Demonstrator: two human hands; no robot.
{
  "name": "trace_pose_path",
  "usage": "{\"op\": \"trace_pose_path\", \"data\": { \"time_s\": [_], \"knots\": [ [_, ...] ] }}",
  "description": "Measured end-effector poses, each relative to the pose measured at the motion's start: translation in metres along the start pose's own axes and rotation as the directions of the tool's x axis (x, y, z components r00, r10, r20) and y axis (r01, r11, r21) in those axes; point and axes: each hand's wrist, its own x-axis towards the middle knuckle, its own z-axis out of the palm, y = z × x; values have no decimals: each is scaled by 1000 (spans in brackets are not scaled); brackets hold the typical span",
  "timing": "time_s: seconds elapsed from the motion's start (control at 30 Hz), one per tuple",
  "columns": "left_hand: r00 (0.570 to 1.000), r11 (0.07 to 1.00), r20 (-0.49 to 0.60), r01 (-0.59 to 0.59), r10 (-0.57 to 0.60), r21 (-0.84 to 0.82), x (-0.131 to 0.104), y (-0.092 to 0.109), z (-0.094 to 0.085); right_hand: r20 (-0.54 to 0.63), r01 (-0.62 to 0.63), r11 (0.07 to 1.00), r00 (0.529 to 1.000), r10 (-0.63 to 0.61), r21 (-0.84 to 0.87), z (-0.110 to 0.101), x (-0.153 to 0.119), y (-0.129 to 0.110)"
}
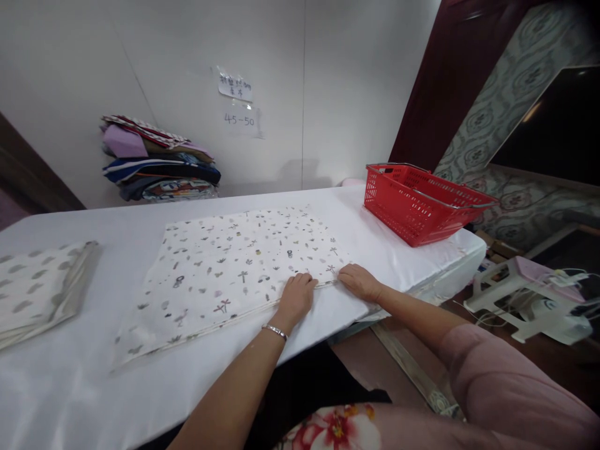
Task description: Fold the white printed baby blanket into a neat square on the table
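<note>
A white cloth [239,259] printed with small plants and animals lies folded in flat layers on the white-covered table [300,331]. At its near edge, toward the right, my left hand [297,299] is closed with the fingers curled over the layers; a silver bracelet is on that wrist. My right hand [360,281] holds the near right corner, its fingertips together on the fabric. Both thumbs are mostly hidden. Another folded cloth [40,281], white with grey spots, lies at the left.
A red plastic basket [422,209] stands at the table's right end. Against the back wall is a stack of folded fabrics [159,162]. Paper signs [235,87] hang on the wall. Right of the table, on the floor side, is a white and pink stool [539,294] with cables.
</note>
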Motion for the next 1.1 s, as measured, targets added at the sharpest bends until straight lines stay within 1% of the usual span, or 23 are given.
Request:
{"op": "trace_pose_path", "data": {
  "time_s": [0.13,0.23,0.27,0.3,0.33,0.37,0.4,0.43,0.47,0.5,0.53,0.67,0.73,0.83,0.93,1.0,1.03,1.1],
  "knots": [
    [997,998,-16,-70,70,-3,6,12,6,-8,-41,999,999,41,18,1,-2,-1],
    [996,996,-19,-87,87,0,8,19,10,-39,-59,988,997,65,142,0,-7,2],
    [996,996,-22,-87,87,-2,7,19,11,-53,-81,974,994,94,210,-1,-9,5],
    [996,996,-26,-87,87,-6,7,20,12,-62,-134,948,986,158,289,-3,-12,9],
    [996,996,-29,-87,87,-10,6,19,13,-57,-237,894,959,279,379,-4,-15,15],
    [996,996,-29,-86,86,-14,6,19,13,-31,-371,803,900,434,466,-6,-18,21],
    [996,996,-29,-85,84,-18,5,18,13,14,-502,679,809,587,535,-8,-21,27],
    [996,996,-27,-81,81,-20,5,18,14,70,-606,546,704,707,578,-10,-24,34],
    [997,997,-23,-77,77,-23,5,17,14,124,-675,430,609,783,600,-11,-26,40],
    [997,997,-21,-73,73,-27,5,17,14,175,-717,346,544,821,605,-12,-27,44],
    [997,997,-19,-70,70,-32,5,17,13,224,-742,295,512,830,602,-12,-27,48],
    [997,996,-11,-73,72,-46,5,18,11,457,-814,148,455,764,562,-12,-19,48],
    [997,996,0,-73,73,-51,4,18,10,540,-841,99,427,725,532,-13,-11,45],
    [998,996,8,-65,65,-56,4,18,9,609,-871,43,377,698,489,-16,-1,42],
    [998,996,-7,-68,67,-61,4,17,11,646,-892,7,333,687,452,-18,5,42],
    [997,996,-17,-74,73,-57,3,17,12,650,-895,10,331,685,445,-19,6,41],
    [997,996,-17,-77,76,-52,3,17,12,643,-893,22,341,686,450,-20,6,40],
    [997,996,-9,-79,78,-41,2,18,12,621,-880,61,380,685,471,-22,6,37]
  ]
}}
